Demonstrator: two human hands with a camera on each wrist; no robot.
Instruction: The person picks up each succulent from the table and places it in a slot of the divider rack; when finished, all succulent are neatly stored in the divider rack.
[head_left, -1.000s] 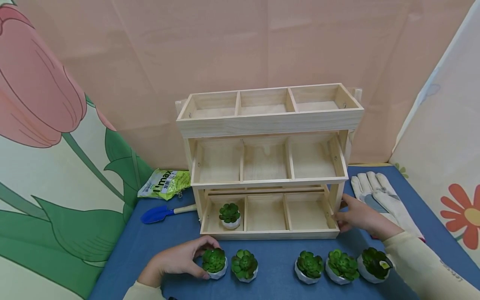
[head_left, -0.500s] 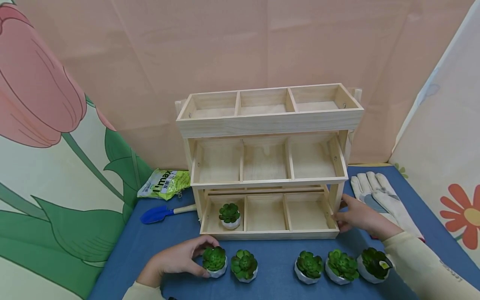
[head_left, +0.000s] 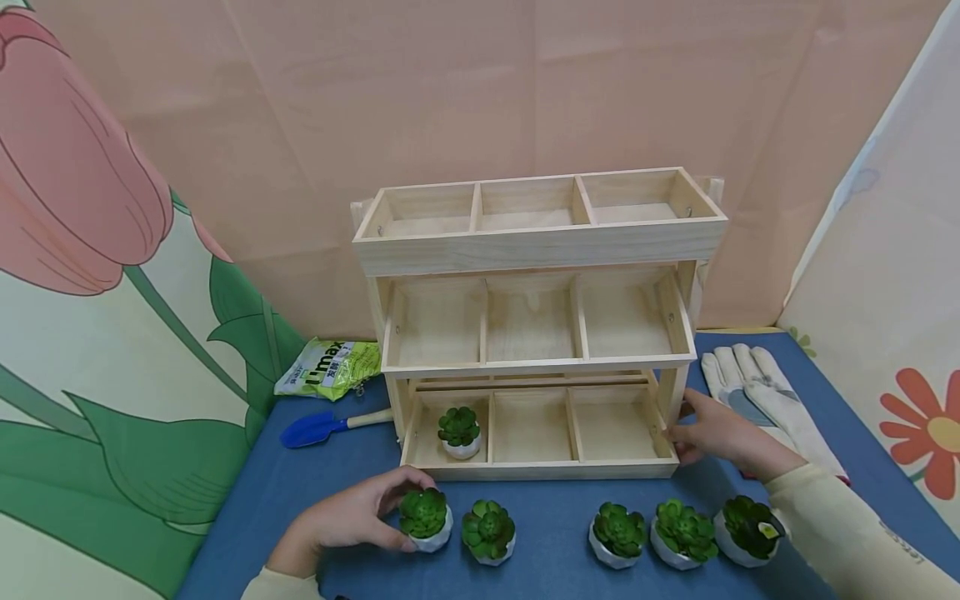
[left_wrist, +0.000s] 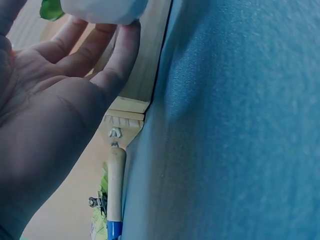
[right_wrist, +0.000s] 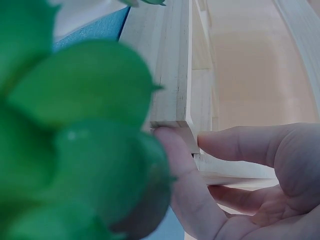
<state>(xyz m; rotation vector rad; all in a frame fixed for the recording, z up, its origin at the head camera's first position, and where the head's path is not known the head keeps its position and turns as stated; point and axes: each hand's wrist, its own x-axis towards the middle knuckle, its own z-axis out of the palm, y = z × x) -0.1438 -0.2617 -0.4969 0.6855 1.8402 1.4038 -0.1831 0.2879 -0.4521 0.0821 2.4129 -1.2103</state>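
While the left hand [head_left: 354, 515] curls thumb and fingers round a potted succulent [head_left: 424, 517] in front of the wooden shelf [head_left: 540, 248], a second plant [head_left: 488, 532] stands just beside it. Farther right, the right hand [head_left: 722, 434] pinches the bottom tray [head_left: 540, 472] at its end.

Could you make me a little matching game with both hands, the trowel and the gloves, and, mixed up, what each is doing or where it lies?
1. Left hand
2. Right hand
3. Trowel
4. Gloves

A. Gripping the bottom tray at its right end
B. On the blue cloth, right of the wooden shelf
C. Holding a potted succulent
D. On the blue cloth, left of the wooden shelf

Pairs: 1-C, 2-A, 3-D, 4-B
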